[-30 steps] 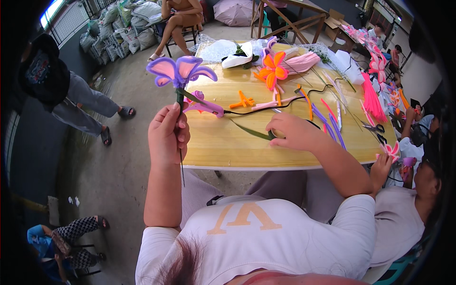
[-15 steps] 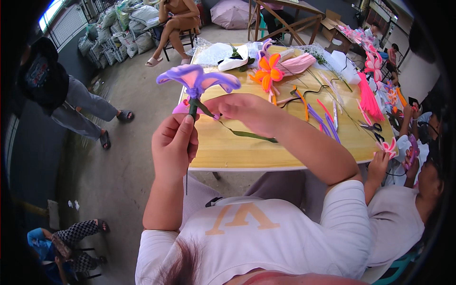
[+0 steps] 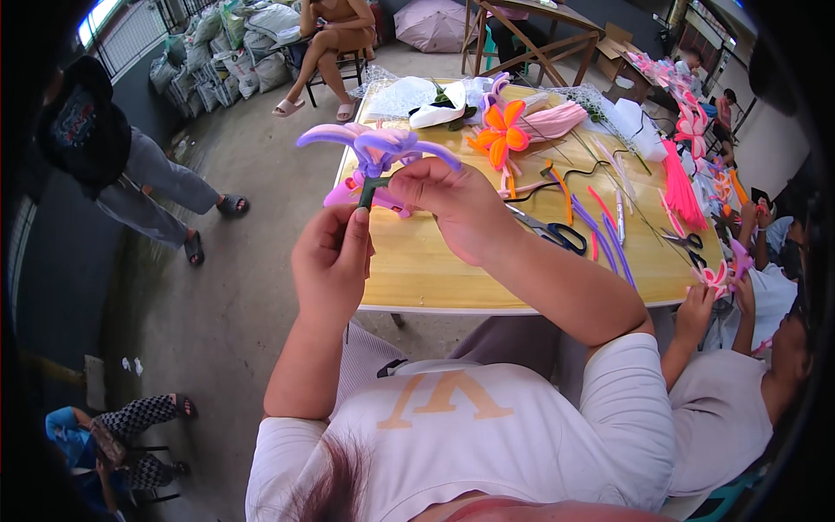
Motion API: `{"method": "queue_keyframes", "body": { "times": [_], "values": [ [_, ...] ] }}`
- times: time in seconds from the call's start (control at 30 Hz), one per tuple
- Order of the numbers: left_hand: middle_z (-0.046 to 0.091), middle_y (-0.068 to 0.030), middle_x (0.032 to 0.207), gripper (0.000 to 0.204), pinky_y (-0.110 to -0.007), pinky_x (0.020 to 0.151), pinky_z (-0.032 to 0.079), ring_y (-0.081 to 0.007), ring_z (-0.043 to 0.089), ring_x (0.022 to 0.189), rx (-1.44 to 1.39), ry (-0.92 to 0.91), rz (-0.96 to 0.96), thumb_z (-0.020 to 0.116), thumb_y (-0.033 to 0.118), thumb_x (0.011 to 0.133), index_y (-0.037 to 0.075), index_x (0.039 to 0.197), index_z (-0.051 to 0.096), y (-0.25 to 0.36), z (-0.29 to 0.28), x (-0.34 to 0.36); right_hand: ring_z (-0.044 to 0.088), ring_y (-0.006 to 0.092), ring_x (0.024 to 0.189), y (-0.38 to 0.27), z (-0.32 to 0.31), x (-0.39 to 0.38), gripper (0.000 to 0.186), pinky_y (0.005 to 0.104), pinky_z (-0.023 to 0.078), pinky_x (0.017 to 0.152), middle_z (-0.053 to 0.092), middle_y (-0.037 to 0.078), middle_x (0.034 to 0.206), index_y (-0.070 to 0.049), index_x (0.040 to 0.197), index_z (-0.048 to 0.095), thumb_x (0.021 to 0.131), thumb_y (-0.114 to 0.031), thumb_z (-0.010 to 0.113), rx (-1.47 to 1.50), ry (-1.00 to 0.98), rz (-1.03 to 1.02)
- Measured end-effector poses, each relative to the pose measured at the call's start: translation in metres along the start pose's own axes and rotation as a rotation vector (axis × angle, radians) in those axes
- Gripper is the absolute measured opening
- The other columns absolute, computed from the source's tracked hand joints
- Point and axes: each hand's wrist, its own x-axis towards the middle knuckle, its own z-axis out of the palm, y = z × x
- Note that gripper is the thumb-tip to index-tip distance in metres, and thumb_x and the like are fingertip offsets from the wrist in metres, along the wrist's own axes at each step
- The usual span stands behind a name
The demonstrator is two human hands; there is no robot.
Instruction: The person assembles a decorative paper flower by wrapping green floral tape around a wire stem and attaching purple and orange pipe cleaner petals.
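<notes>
A purple and pink fuzzy pipe-cleaner flower (image 3: 376, 148) stands above the near left part of the table, its petals spread sideways. My left hand (image 3: 335, 261) is closed around its stem, thumb and fingers pinching just under the bloom. Green tape (image 3: 372, 188) wraps the top of the stem and bends across toward my right hand (image 3: 457, 209). The thumb and fingers of that hand pinch the tape's end close to the bloom. Behind the stem lies a bright pink object (image 3: 344, 191), partly hidden by the flower and my fingers.
On the wooden table (image 3: 435, 278) lie scissors (image 3: 552, 233) beside my right forearm, an orange flower (image 3: 502, 135), purple pipe cleaners (image 3: 609, 239), a pink bundle (image 3: 683, 187) and a second pair of scissors (image 3: 683, 239). A co-worker's hand (image 3: 694, 313) holds a pink flower at the right.
My right hand has come down and in beside the stem, pinching the tape. The long trailing tape no longer shows. Scissors formerly behind my arm are visible. The flower has tilted slightly.
</notes>
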Motion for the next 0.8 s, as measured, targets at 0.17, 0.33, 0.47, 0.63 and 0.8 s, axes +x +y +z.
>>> {"method": "queue_keyframes", "body": {
  "times": [0.17,0.33,0.47,0.63,0.8],
  "values": [
    [0.048,0.0004,0.057,0.016,-0.018,0.036,0.028,-0.0040,0.038,0.040,-0.241,-0.066,-0.126,0.050,0.014,0.090,0.000,0.087,0.055,-0.001,-0.001,0.004,0.051,0.0050,0.072,0.006,-0.008,0.001,0.016,0.0196,0.039,0.061,0.062,0.003,0.085,0.000,0.092,0.062,0.082,-0.012,0.062,-0.071,0.064,0.009],
    [0.043,0.0014,0.057,0.017,-0.019,0.033,0.025,-0.0042,0.031,0.037,-0.496,-0.204,-0.259,0.045,0.016,0.091,0.001,0.089,0.053,-0.002,0.000,0.006,0.057,0.0115,0.077,0.006,-0.008,0.003,0.016,0.0241,0.044,0.068,0.062,0.007,0.087,0.004,0.095,0.061,0.082,-0.006,0.061,-0.080,0.123,0.068],
    [0.040,0.0019,0.057,0.017,-0.019,0.032,0.023,-0.0040,0.029,0.036,-0.777,-0.445,-0.316,0.044,0.017,0.092,0.002,0.092,0.051,-0.012,-0.006,0.007,0.055,0.0099,0.080,0.006,-0.006,0.003,0.016,0.0239,0.043,0.069,0.063,0.005,0.090,0.000,0.095,0.062,0.081,-0.009,0.061,0.003,0.063,0.019],
    [0.040,0.0014,0.057,0.017,-0.019,0.032,0.024,-0.0048,0.031,0.037,-1.198,-0.783,-0.487,0.041,0.016,0.092,0.002,0.096,0.050,-0.030,-0.007,0.015,0.052,0.0076,0.083,0.001,-0.008,0.002,0.025,0.0243,0.040,0.072,0.062,0.003,0.094,-0.005,0.105,0.059,0.082,-0.014,0.062,0.194,-0.112,0.101],
    [0.041,0.0001,0.058,0.019,-0.020,0.032,0.025,-0.0056,0.031,0.038,-1.290,-0.911,-0.572,0.040,0.016,0.092,0.000,0.096,0.050,-0.036,-0.005,0.017,0.055,0.0122,0.084,0.009,-0.025,0.007,0.027,0.0270,0.043,0.072,0.060,0.004,0.093,-0.007,0.105,0.056,0.081,-0.013,0.063,0.290,-0.260,0.168]
  ]
}}
